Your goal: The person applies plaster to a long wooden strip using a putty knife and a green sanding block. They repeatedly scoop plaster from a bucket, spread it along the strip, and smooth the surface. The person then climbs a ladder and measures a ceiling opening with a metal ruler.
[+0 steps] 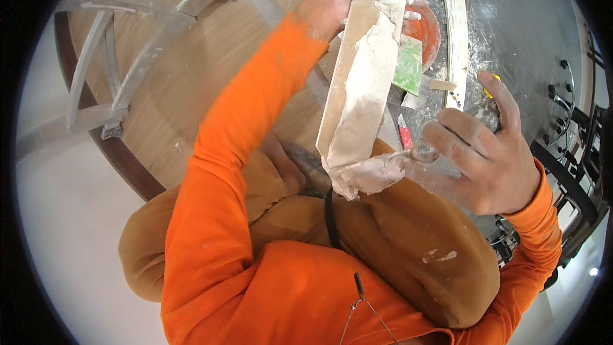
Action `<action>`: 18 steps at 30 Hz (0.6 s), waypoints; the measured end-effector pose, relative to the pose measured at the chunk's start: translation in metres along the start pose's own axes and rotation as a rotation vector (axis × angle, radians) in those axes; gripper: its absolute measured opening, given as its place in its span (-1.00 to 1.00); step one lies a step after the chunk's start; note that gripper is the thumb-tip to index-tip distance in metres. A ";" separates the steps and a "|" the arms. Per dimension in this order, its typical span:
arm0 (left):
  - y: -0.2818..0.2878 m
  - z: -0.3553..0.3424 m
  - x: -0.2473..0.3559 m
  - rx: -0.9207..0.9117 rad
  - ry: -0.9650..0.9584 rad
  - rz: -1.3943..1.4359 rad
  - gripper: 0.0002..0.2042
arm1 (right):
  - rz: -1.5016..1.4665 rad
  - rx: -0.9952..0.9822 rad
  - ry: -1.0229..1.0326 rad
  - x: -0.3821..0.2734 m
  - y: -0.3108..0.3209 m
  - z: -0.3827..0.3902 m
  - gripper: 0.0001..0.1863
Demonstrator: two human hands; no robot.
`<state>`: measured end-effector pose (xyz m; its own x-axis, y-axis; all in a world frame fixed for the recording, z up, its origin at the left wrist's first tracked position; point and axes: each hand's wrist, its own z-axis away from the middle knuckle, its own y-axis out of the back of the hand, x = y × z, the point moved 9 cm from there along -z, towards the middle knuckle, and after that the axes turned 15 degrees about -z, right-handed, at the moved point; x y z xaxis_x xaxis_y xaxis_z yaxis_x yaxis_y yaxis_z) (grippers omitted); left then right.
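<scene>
My left hand [329, 3] grips the far end of a long, flat strip of board [341, 89], its fingers showing on the strip's right side. White plaster [370, 67] is spread unevenly along much of the strip's face. In my right hand [482, 160] is a putty knife [383, 172], its blade loaded with plaster. The blade touches the strip's near end, above my lap. My right index finger points away while the other fingers are round the handle, partly hidden.
Beyond the strip lie an orange bowl [433, 41], a green plaster-smeared piece [408, 67] and a red-handled tool [404, 133]. Another plaster-coated strip [456, 45] rests on the grey sheeting [511, 32]. A ladder [121, 9] stands at left; black chairs [575, 140] line the right.
</scene>
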<state>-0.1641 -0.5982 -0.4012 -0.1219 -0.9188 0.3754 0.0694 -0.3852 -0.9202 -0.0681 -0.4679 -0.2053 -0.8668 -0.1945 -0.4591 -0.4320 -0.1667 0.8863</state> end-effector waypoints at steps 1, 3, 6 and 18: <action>0.001 0.004 0.000 0.005 -0.007 0.003 -0.37 | -0.008 0.007 0.019 -0.004 -0.002 -0.004 -0.69; 0.003 0.009 0.001 0.009 -0.018 0.011 -0.37 | -0.010 0.021 0.042 -0.011 -0.004 -0.009 -0.71; 0.000 0.015 0.002 0.006 -0.020 0.019 -0.37 | -0.034 0.029 0.052 -0.014 -0.010 -0.017 -0.70; 0.014 -0.020 0.025 0.020 0.031 0.067 -0.37 | 0.025 -0.013 0.049 0.072 0.017 -0.050 -0.65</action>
<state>-0.1865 -0.6250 -0.4069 -0.1464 -0.9397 0.3091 0.0985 -0.3247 -0.9407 -0.1256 -0.5336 -0.2264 -0.8639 -0.2460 -0.4394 -0.4069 -0.1733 0.8969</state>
